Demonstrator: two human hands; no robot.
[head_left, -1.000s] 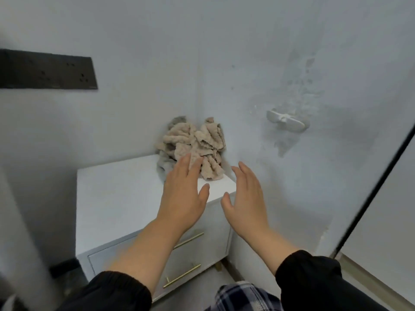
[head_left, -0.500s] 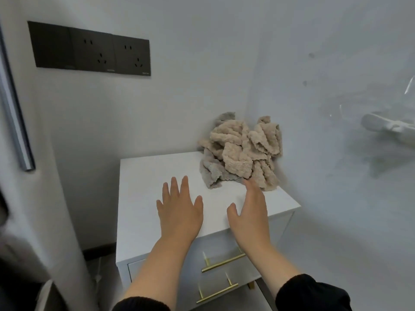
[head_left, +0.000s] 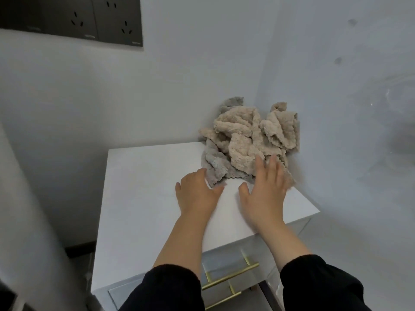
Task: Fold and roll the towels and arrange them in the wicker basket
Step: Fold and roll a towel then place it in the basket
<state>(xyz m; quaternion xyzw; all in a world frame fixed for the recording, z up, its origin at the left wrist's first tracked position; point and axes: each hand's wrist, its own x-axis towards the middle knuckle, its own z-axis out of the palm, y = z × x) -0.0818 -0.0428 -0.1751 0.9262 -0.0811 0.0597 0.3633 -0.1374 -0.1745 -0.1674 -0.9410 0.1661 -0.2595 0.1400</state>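
A crumpled heap of beige towels (head_left: pixel 249 140) lies in the back right corner of a white nightstand (head_left: pixel 143 189), against both walls. A grey towel (head_left: pixel 215 164) lies under the heap's left side. My left hand (head_left: pixel 197 194) is palm down on the top, its fingertips touching the grey towel's near corner. My right hand (head_left: pixel 265 191) is palm down with straight fingers lying on the near edge of the heap. Neither hand grips anything. No wicker basket is in view.
The nightstand has two drawers with gold bar handles (head_left: pixel 231 279) at its front. A dark socket panel (head_left: pixel 74 19) is on the wall at upper left. A pale vertical surface (head_left: pixel 24 221) stands close on the left. Walls enclose the heap at back and right.
Both hands moved forward across the nightstand top and now touch the towels. The camera has come closer and tilted down.
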